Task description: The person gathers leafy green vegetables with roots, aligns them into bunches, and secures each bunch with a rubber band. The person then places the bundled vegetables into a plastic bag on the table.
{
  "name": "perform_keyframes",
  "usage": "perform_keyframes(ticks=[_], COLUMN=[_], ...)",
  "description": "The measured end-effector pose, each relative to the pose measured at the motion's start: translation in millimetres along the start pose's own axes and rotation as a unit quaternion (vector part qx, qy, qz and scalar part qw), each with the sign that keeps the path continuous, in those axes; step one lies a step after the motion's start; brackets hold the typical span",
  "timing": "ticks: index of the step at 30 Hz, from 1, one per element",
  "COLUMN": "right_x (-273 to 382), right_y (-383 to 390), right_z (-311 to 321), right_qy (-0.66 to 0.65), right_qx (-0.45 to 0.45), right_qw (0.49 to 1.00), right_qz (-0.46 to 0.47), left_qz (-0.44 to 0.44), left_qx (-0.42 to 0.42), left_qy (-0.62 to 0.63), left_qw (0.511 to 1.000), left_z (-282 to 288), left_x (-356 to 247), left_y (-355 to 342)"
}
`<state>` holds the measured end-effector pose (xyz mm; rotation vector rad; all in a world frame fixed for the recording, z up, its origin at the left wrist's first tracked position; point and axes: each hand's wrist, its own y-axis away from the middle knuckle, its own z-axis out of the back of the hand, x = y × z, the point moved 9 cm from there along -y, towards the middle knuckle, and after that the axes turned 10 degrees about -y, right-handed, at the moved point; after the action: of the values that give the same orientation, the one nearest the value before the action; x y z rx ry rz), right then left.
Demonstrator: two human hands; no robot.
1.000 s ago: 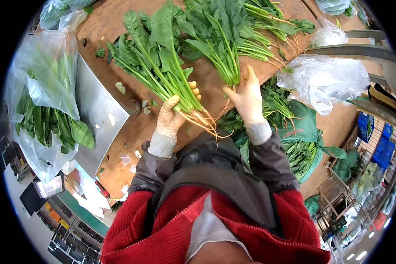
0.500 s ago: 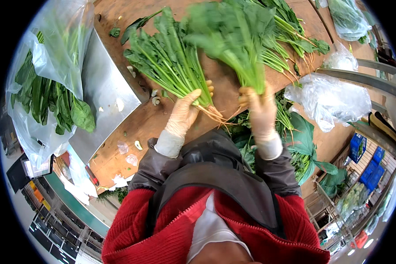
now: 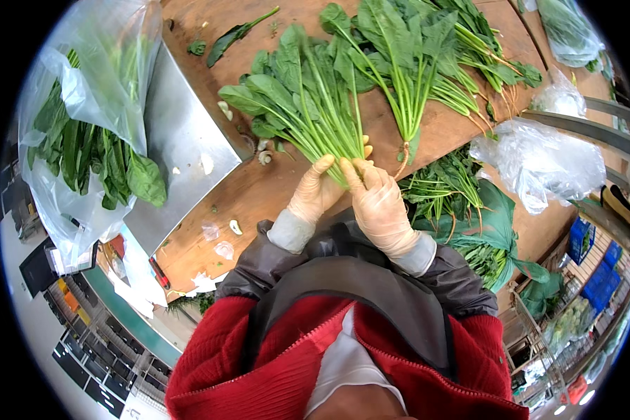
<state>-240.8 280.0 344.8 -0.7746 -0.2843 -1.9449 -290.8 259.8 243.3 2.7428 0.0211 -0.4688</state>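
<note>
My left hand (image 3: 312,194), in a pale glove, is closed round the stem ends of a bunch of spinach (image 3: 315,115). The leaves fan out away from me over the wooden table (image 3: 210,203). My gloved right hand (image 3: 385,213) is closed at the same stem ends, its fingertips pressed against them beside my left hand. The bunch's roots are hidden behind my fingers. Just to the right, a loose spinach plant (image 3: 404,98) lies with its root toward me. More spinach (image 3: 462,91) is heaped beyond it.
A metal tray (image 3: 182,140) and a clear bag of leafy greens (image 3: 94,140) are at the left. On the right are a crumpled clear plastic bag (image 3: 539,161) and a green bag (image 3: 497,217) by more greens. A single leaf (image 3: 238,35) lies at the far left.
The spinach that was blurred in my right hand now lies on the table. My right hand has moved left to the bunch in my left hand.
</note>
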Motion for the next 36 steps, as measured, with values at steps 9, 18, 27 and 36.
perform_keyframes(ticks=[9,18,27,36], right_x=[-44,-50,-61,-45], right_y=[6,38,82,43], right_z=[-13,-24,14,39], right_qy=[-0.344,-0.566,-0.559,-0.234], right_qx=[-0.1,-0.154,-0.287,-0.155], right_qw=[0.9,0.725,0.675,0.937], right_qz=[-0.247,-0.36,-0.386,-0.21], left_qz=[0.009,-0.003,0.005,-0.002], left_qx=[0.004,-0.036,0.0,0.019], left_qy=[0.02,0.03,0.078,0.081], left_qw=[1.0,0.999,0.997,0.996], left_z=[9,12,9,9], left_x=[0,-6,-6,-2], left_y=[6,11,11,10])
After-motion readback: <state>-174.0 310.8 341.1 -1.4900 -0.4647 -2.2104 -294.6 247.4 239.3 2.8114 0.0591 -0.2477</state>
